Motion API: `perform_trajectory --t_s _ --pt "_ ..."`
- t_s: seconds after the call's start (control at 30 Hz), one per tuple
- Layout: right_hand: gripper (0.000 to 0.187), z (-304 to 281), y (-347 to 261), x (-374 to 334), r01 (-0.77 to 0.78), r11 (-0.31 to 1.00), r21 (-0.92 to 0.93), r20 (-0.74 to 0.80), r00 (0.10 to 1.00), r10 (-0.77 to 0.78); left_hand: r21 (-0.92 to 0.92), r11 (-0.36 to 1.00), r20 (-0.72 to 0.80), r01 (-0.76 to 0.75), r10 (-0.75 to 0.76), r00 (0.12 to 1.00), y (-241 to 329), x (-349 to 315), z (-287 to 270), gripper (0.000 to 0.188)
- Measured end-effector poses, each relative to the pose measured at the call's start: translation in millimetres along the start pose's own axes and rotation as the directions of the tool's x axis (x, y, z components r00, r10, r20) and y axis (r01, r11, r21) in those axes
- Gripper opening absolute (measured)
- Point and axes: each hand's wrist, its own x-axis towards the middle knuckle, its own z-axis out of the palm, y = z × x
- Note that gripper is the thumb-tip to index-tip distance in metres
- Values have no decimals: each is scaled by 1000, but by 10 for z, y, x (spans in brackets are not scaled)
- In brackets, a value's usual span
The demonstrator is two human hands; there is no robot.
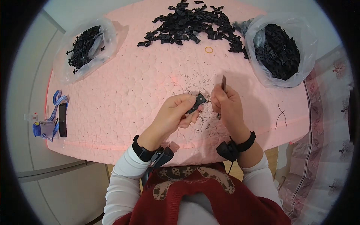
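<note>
My left hand (176,109) pinches a small black plastic buckle piece (200,99) between thumb and fingers, its corner tilted up to the right. My right hand (228,103) is closed round a slim knife (224,82); its blade points away from me and its other end shows below the fingers. Blade and buckle piece are a short gap apart. Under and beyond both hands, dark plastic shavings (202,80) lie scattered over the pink quilted cloth (112,112).
A big heap of black buckle pieces (191,22) lies at the far middle, near a yellow rubber band (209,49). Clear bags of black parts stand far left (108,35) and far right (309,48). A phone (63,120), blue-capped bottle (36,129) and black twist tie (281,116) lie nearer the sides.
</note>
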Motion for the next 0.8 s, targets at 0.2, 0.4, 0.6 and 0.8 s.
perform_trajectory --t_s 0.2,0.4,0.6,0.8 --pt "15 116 -60 -46 82 995 -50 82 994 -77 -48 999 9 1 -1 1000 12 -16 -15 31" --pt "13 54 -78 -54 128 974 -186 197 976 -91 3 1000 -11 7 -7 1000 -6 10 2 30" --pt "13 102 -43 -83 165 980 -114 221 966 -136 4 999 -26 52 -52 998 22 0 20 29" --pt "13 35 -18 -42 250 894 -373 293 946 -142 15 997 -10 79 -79 997 2 9 -6 29"
